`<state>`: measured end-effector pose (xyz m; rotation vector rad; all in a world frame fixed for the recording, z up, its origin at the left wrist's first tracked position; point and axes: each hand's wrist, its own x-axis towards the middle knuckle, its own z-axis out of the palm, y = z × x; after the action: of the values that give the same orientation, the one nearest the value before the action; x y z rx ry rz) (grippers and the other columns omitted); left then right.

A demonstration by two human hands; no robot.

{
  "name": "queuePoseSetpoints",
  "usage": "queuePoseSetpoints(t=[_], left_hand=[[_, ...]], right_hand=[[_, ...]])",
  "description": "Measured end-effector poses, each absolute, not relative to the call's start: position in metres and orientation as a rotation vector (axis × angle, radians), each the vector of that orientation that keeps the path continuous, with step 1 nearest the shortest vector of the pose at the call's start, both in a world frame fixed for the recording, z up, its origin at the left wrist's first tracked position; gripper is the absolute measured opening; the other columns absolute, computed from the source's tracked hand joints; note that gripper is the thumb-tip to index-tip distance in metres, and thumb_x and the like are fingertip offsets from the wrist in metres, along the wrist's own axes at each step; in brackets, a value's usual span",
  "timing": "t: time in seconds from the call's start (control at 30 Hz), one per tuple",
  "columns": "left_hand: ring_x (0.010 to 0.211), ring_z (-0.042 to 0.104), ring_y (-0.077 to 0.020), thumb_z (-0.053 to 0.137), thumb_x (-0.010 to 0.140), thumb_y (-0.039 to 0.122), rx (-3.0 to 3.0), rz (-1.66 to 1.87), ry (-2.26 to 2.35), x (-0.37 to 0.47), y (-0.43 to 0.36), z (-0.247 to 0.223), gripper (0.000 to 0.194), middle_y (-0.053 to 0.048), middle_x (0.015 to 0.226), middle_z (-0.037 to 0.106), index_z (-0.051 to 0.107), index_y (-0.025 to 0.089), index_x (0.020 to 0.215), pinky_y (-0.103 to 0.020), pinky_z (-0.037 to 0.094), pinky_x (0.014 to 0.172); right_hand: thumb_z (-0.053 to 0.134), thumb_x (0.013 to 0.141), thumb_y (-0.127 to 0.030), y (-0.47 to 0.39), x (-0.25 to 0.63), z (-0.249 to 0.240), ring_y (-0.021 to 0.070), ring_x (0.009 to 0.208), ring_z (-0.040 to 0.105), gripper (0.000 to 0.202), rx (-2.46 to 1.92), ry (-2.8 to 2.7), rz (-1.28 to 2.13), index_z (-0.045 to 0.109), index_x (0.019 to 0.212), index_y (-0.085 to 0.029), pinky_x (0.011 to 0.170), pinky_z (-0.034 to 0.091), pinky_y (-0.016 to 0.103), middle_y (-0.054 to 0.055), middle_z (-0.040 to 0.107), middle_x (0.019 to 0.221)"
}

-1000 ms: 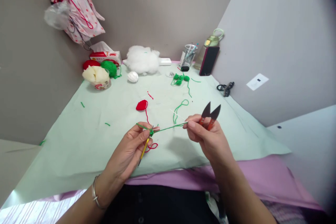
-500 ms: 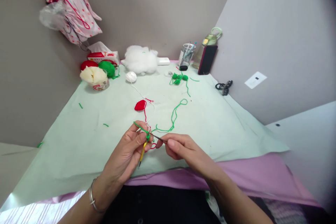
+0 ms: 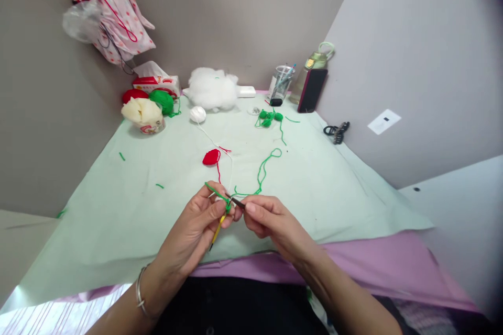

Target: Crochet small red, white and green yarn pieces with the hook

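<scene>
My left hand (image 3: 198, 223) is closed on a small green yarn piece (image 3: 228, 207), with green yarn running over its index finger. A thin yellow tool (image 3: 217, 231) with a dark tip points down below that piece. My right hand (image 3: 268, 216) pinches a dark, thin hook (image 3: 238, 202), whose far end meets the green piece. Beyond the hands lie a red yarn piece (image 3: 211, 157) with a red tail, a white strand leading from a white yarn ball (image 3: 197, 114), and a looped green strand (image 3: 261, 172). The fingers partly hide the work.
At the back stand a cup (image 3: 151, 124), green yarn (image 3: 162, 100), a tissue box (image 3: 168, 85), white stuffing (image 3: 212, 89), a glass (image 3: 280, 84), a phone (image 3: 313, 90) and a bottle (image 3: 301, 82). Small green pieces (image 3: 266, 118) and a black hair clip (image 3: 338, 132) lie further forward.
The hook's tip has moved in closer to the green piece, and my hands are nearer each other. The red loop under my fingers no longer shows.
</scene>
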<state>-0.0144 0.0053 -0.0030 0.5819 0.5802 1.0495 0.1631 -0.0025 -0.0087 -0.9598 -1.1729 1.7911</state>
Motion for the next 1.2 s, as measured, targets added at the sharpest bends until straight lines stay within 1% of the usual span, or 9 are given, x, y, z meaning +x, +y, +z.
queuePoseSetpoints(t=[0.13, 0.3, 0.4, 0.47, 0.53, 0.73, 0.87, 1.0, 1.2], left_hand=[[0.066, 0.059, -0.0092, 0.090, 0.082, 0.020, 0.462, 1.074, 0.613, -0.015, 0.006, 0.001, 0.020, -0.001, 0.075, 0.067, 0.074, 0.017, 0.093, -0.015, 0.052, 0.061], [0.070, 0.061, -0.0084, 0.072, 0.094, 0.006, 0.264, 1.165, 0.718, -0.014, 0.013, 0.008, 0.007, -0.004, 0.085, 0.065, 0.075, 0.013, 0.095, -0.014, 0.056, 0.062], [0.074, 0.063, -0.0088, 0.065, 0.097, 0.003, 0.203, 1.206, 0.710, -0.007, 0.019, 0.013, 0.016, -0.003, 0.087, 0.064, 0.072, 0.014, 0.087, -0.014, 0.057, 0.063], [0.074, 0.063, -0.0086, 0.068, 0.096, 0.005, 0.207, 1.208, 0.688, -0.001, 0.020, 0.015, 0.013, -0.002, 0.088, 0.064, 0.071, 0.015, 0.087, -0.014, 0.057, 0.065], [0.071, 0.062, -0.0082, 0.073, 0.094, 0.009, 0.246, 1.190, 0.670, 0.005, 0.021, 0.014, 0.010, -0.001, 0.085, 0.065, 0.070, 0.016, 0.086, -0.016, 0.058, 0.067], [0.079, 0.065, -0.0109, 0.088, 0.081, 0.018, 0.322, 1.195, 0.687, 0.009, 0.015, 0.007, 0.016, 0.000, 0.085, 0.067, 0.072, 0.016, 0.085, -0.019, 0.056, 0.076], [0.076, 0.061, -0.0121, 0.092, 0.077, 0.024, 0.406, 1.126, 0.732, 0.004, 0.011, 0.006, 0.024, 0.001, 0.082, 0.067, 0.075, 0.018, 0.091, -0.021, 0.051, 0.067], [0.073, 0.056, -0.0115, 0.093, 0.076, 0.029, 0.592, 1.092, 0.812, 0.004, 0.005, 0.008, 0.026, 0.002, 0.077, 0.066, 0.079, 0.020, 0.096, -0.021, 0.046, 0.067], [0.082, 0.062, -0.0143, 0.090, 0.079, 0.023, 0.743, 1.141, 0.796, 0.014, -0.001, 0.006, 0.022, -0.001, 0.088, 0.072, 0.080, 0.022, 0.098, -0.023, 0.050, 0.078]], right_hand=[[0.059, 0.098, -0.062, 0.008, 0.185, -0.006, 0.0106, 0.053, 0.029, 0.047, -1.134, -1.299, 1.529, 0.074, 0.091, -0.018, 0.051, 0.023, 0.027, -0.006, 0.038, 0.060], [0.064, 0.098, -0.044, 0.035, 0.234, -0.011, 0.0231, 0.081, 0.062, 0.036, -1.620, -1.596, 0.216, 0.073, 0.123, -0.019, 0.075, 0.051, 0.038, 0.009, 0.069, 0.096], [0.066, 0.099, -0.026, 0.032, 0.226, -0.022, 0.0293, 0.106, 0.068, 0.048, -1.383, -1.845, -0.241, 0.059, 0.146, -0.023, 0.090, 0.058, 0.047, 0.016, 0.069, 0.123], [0.061, 0.099, -0.012, 0.020, 0.203, -0.028, 0.0235, 0.103, 0.070, 0.053, -1.060, -2.017, -0.331, 0.057, 0.149, -0.030, 0.087, 0.062, 0.039, 0.011, 0.071, 0.114], [0.058, 0.098, -0.006, 0.010, 0.177, -0.030, 0.0203, 0.099, 0.070, 0.050, -0.743, -2.157, -0.370, 0.065, 0.140, -0.031, 0.090, 0.062, 0.035, 0.007, 0.072, 0.104], [0.063, 0.096, -0.005, 0.012, 0.157, -0.027, 0.0199, 0.099, 0.067, 0.024, -0.658, -2.167, -0.443, 0.077, 0.107, -0.021, 0.096, 0.060, 0.033, 0.008, 0.073, 0.098], [0.060, 0.100, -0.015, 0.007, 0.176, -0.025, 0.0233, 0.099, 0.069, 0.028, -0.586, -2.191, -0.221, 0.070, 0.126, -0.016, 0.087, 0.061, 0.038, 0.012, 0.074, 0.101], [0.050, 0.105, -0.020, -0.010, 0.182, -0.022, 0.0241, 0.099, 0.070, 0.037, -0.802, -1.935, 0.188, 0.063, 0.139, -0.023, 0.081, 0.061, 0.038, 0.012, 0.072, 0.110], [0.073, 0.093, -0.024, -0.011, 0.159, -0.018, 0.0214, 0.084, 0.066, 0.003, -0.934, -1.326, 0.696, 0.071, 0.094, -0.025, 0.073, 0.058, 0.035, 0.005, 0.068, 0.089]])
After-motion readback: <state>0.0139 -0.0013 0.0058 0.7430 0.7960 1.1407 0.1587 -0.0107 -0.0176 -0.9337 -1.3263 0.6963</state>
